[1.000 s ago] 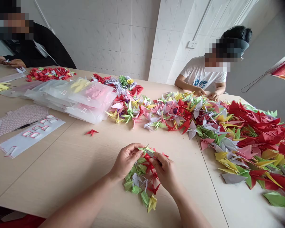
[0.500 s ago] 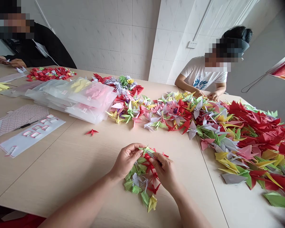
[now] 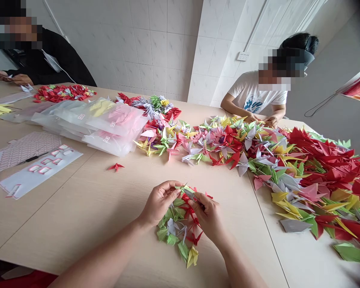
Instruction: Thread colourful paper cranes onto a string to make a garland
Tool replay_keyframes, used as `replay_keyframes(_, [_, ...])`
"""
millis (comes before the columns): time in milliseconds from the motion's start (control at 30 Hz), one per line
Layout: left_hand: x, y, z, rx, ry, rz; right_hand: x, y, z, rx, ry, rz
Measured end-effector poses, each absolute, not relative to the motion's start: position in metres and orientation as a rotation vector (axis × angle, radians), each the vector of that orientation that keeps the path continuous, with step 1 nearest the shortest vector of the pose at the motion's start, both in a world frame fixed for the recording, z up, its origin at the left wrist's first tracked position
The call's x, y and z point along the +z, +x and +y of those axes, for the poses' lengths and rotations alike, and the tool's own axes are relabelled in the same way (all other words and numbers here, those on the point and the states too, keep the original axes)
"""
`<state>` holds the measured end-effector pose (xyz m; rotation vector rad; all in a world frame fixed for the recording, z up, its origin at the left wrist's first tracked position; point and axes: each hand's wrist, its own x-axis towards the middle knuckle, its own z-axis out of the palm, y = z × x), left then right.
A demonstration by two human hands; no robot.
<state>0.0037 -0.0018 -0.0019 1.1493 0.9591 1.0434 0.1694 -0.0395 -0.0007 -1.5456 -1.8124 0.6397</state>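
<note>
our left hand (image 3: 159,202) and right hand (image 3: 208,218) pinch a grey paper crane (image 3: 189,195) over the desk (image 3: 78,224)
head view: both hands close narrowly on it, seemingly to steady it above the green-and-red crane pile (image 3: 171,239) near us; bigger mixed crane heaps (image 3: 318,176) lie far right.

text: none legible | plastic bags (image 3: 114,132): small labels, too blurred | pink-edged label sheet (image 3: 39,171): nothing readable

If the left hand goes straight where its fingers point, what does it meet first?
Probably the grey paper crane between the left hand and the right hand; depth is unclear.
</note>
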Motion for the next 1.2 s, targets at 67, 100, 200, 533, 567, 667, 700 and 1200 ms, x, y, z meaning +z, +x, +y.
replay_keyframes(67, [-0.001,0.004,-0.002,1.043,1.149,0.962,-0.001,0.170,-0.040,0.630,-1.550,-1.822])
replay_keyframes(100, [-0.001,0.004,-0.002,1.040,1.149,0.961,-0.002,0.170,-0.040,0.624,-1.552,-1.828])
replay_keyframes(200, [-0.001,0.004,-0.002,1.027,1.148,0.951,-0.003,0.169,-0.039,0.600,-1.555,-1.850])
replay_keyframes(533, [-0.003,0.004,-0.001,1.039,1.155,0.947,-0.003,0.172,-0.039,0.700,-1.490,-1.721])
replay_keyframes(567, [-0.003,0.004,-0.001,1.041,1.152,0.944,-0.002,0.173,-0.039,0.723,-1.486,-1.684])
replay_keyframes(667, [-0.004,0.005,-0.001,1.052,1.146,0.942,0.000,0.175,-0.038,0.783,-1.471,-1.562])
replay_keyframes(700, [-0.004,0.005,-0.001,1.055,1.143,0.942,0.001,0.175,-0.038,0.800,-1.463,-1.523])
replay_keyframes(1200, [-0.004,-0.004,0.010,1.121,1.141,1.013,-0.005,0.181,-0.027,1.054,-1.319,-1.091])
